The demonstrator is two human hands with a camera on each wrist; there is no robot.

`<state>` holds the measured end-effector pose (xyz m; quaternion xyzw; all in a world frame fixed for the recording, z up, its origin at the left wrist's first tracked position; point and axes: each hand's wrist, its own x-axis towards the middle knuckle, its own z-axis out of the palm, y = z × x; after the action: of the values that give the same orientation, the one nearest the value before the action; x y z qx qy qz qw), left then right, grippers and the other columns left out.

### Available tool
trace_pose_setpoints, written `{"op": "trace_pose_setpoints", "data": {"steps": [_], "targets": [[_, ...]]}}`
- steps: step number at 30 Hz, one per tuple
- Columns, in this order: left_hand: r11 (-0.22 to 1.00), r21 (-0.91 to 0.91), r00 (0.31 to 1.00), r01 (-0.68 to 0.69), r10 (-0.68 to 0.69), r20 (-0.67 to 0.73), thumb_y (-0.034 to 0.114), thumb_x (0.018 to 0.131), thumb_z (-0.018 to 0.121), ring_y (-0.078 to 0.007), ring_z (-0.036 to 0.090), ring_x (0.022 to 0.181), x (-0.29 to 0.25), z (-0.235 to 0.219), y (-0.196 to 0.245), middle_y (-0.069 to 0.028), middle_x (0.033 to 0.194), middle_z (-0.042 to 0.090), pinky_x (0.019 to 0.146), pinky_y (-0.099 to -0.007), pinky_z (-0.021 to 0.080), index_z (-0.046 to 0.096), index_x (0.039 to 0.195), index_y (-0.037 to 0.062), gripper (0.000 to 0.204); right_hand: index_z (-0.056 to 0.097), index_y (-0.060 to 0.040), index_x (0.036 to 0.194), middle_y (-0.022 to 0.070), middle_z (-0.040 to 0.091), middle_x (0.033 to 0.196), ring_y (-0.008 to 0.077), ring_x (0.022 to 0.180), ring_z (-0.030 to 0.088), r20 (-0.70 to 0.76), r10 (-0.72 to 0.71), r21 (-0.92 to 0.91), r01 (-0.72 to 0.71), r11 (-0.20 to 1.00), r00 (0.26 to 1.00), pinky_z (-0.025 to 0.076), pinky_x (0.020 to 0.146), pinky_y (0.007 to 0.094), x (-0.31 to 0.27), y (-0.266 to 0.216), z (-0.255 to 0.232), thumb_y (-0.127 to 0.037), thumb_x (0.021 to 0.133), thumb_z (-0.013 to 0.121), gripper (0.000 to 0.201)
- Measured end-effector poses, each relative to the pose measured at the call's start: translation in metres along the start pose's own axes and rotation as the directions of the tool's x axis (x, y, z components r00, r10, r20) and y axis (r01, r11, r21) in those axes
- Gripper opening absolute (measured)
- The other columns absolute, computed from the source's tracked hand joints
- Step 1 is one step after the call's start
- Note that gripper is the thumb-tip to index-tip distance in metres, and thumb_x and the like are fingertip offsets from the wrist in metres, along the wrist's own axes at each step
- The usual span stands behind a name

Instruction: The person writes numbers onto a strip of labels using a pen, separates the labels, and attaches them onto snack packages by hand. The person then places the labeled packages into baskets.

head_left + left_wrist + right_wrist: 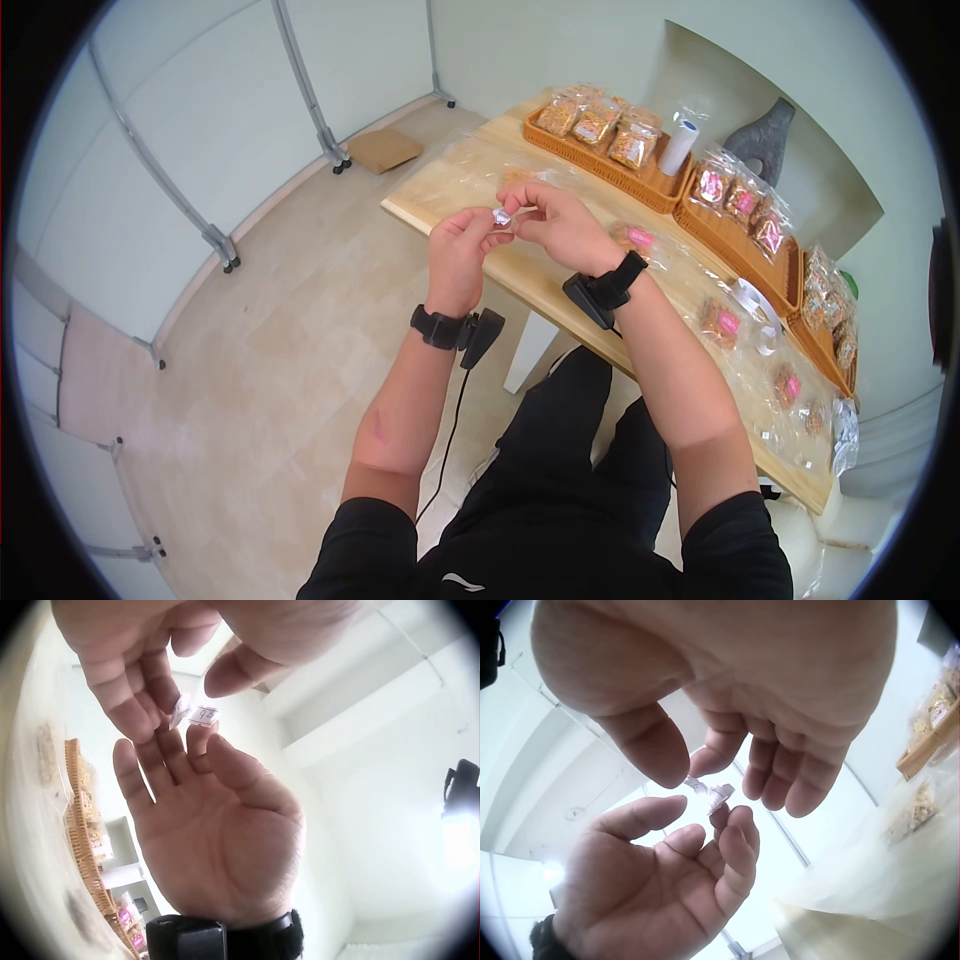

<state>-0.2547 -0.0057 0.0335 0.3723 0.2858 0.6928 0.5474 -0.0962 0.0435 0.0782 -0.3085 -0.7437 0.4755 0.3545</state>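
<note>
A small white printed label (204, 715), folded or crumpled, is between both hands, held up in front of the body over the table's near edge. My left hand (460, 255) is palm up, with the label at its curled index fingertip and the thumb close by. From above, my right hand (560, 225) reaches over with bent thumb and index finger at the label's other end (695, 783). The remaining right fingers hang loosely curved. Beneath the hands on the wooden table (445, 195) lie clear bags, among them a snack pack with a pink label (637, 238).
Wicker trays along the table's back hold bagged snacks (597, 122) and a white roll (679, 148). More pink-labelled packs (720, 322) lie to the right, near a white ribbon-like strip (757, 310). A grey vase (765, 140) stands behind; cardboard (384, 150) lies on the floor.
</note>
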Motion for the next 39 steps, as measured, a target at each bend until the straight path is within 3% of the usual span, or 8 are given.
{"op": "trace_pose_setpoints", "data": {"steps": [9, 12, 17, 21, 23, 27, 32, 39], "targets": [[0.998, 0.06, 0.995, -0.002, -0.004, 0.099, 0.005, 0.095, 0.062, -0.0173, 0.067, 0.085, -0.016, 0.041, -0.011, -0.0095, 0.092, 0.07, 0.081, -0.0302, 0.053, 0.067, 0.098, -0.0047, 0.012, 0.062, -0.001, 0.103, 0.0049, 0.063, 0.103, 0.0144, 0.092, 0.063, -0.093, -0.016, 0.0, 0.016, 1.0, 0.996, 0.052, 0.083, 0.0292, -0.046, -0.014, -0.025, 0.002, 0.084, 0.062, 0.019], [0.99, 0.141, 0.994, -0.013, -0.002, 0.106, 0.004, 0.094, 0.063, -0.0165, 0.067, 0.084, -0.022, 0.059, -0.015, -0.009, 0.092, 0.07, 0.082, -0.0294, 0.053, 0.067, 0.098, -0.0048, 0.01, 0.062, -0.0006, 0.101, 0.0075, 0.062, 0.12, 0.0147, 0.103, 0.063, -0.075, 0.063, 0.065, -0.059, 0.996, 0.995, 0.051, 0.092, 0.0292, -0.062, -0.018, -0.036, 0.002, 0.089, 0.061, 0.013], [0.976, 0.22, 0.99, 0.006, -0.037, 0.136, 0.003, 0.094, 0.063, -0.0156, 0.067, 0.084, -0.032, 0.085, -0.023, -0.009, 0.092, 0.07, 0.081, -0.028, 0.054, 0.067, 0.099, -0.0049, 0.01, 0.063, -0.0011, 0.105, 0.0056, 0.063, 0.113, 0.0132, 0.099, 0.062, -0.238, 0.07, -0.053, -0.084, 0.995, 0.969, 0.052, 0.088, 0.0281, -0.094, -0.027, -0.054, -0.001, 0.088, 0.065, 0.017], [0.962, 0.274, 0.983, 0.016, -0.065, 0.173, 0.002, 0.094, 0.063, -0.0158, 0.068, 0.085, -0.039, 0.099, -0.035, -0.0088, 0.094, 0.071, 0.082, -0.028, 0.054, 0.067, 0.1, -0.0052, 0.01, 0.064, -0.0006, 0.106, 0.0041, 0.064, 0.108, 0.0117, 0.095, 0.062, -0.397, 0.079, -0.029, -0.098, 0.995, 0.914, 0.053, 0.084, 0.0275, -0.122, -0.025, -0.066, -0.006, 0.088, 0.07, 0.019], [0.941, 0.337, 0.971, -0.027, -0.055, 0.231, 0.002, 0.093, 0.064, -0.0137, 0.068, 0.084, -0.044, 0.106, -0.044, -0.0085, 0.094, 0.071, 0.079, -0.0262, 0.053, 0.067, 0.101, -0.0049, 0.011, 0.065, 0.0007, 0.104, 0.0036, 0.068, 0.096, 0.0102, 0.087, 0.065, -0.397, -0.159, -0.233, 0.068, 0.97, 0.904, 0.054, 0.077, 0.0277, -0.137, -0.016, -0.071, -0.011, 0.089, 0.073, 0.021], [0.918, 0.393, 0.937, -0.055, -0.088, 0.339, 0.002, 0.094, 0.065, -0.0113, 0.066, 0.082, -0.068, 0.134, -0.051, -0.0063, 0.091, 0.071, 0.076, -0.0235, 0.051, 0.068, 0.101, -0.004, 0.009, 0.069, 0.0026, 0.09, 0.0102, 0.072, 0.077, 0.014, 0.072, 0.071, -0.349, -0.223, -0.22, 0.152, 0.964, 0.91, 0.056, 0.068, 0.0283, -0.178, -0.019, -0.083, -0.012, 0.087, 0.073, 0.016], [0.899, 0.431, 0.885, -0.072, -0.141, 0.443, 0.002, 0.095, 0.066, -0.0091, 0.065, 0.081, -0.086, 0.167, -0.052, -0.0047, 0.088, 0.069, 0.075, -0.0222, 0.05, 0.067, 0.097, -0.0024, 0.005, 0.07, 0.0024, 0.087, 0.0105, 0.073, 0.074, 0.0132, 0.07, 0.071, -0.51, -0.178, -0.258, 0.047, 0.965, 0.841, 0.055, 0.067, 0.0273, -0.234, -0.046, -0.092, -0.01, 0.087, 0.071, 0.012], [0.85, 0.498, 0.843, -0.174, -0.133, 0.521, 0.001, 0.093, 0.068, -0.0071, 0.064, 0.075, -0.136, 0.22, -0.083, -0.0041, 0.084, 0.068, 0.07, -0.0198, 0.049, 0.067, 0.094, -0.0018, 0.003, 0.07, -0.0025, 0.091, 0.0019, 0.07, 0.078, 0.0073, 0.072, 0.065, -0.679, -0.047, -0.068, 0.001, 0.998, 0.732, 0.052, 0.068, 0.0234, -0.319, -0.042, -0.098, -0.014, 0.087, 0.076, 0.014]]}}
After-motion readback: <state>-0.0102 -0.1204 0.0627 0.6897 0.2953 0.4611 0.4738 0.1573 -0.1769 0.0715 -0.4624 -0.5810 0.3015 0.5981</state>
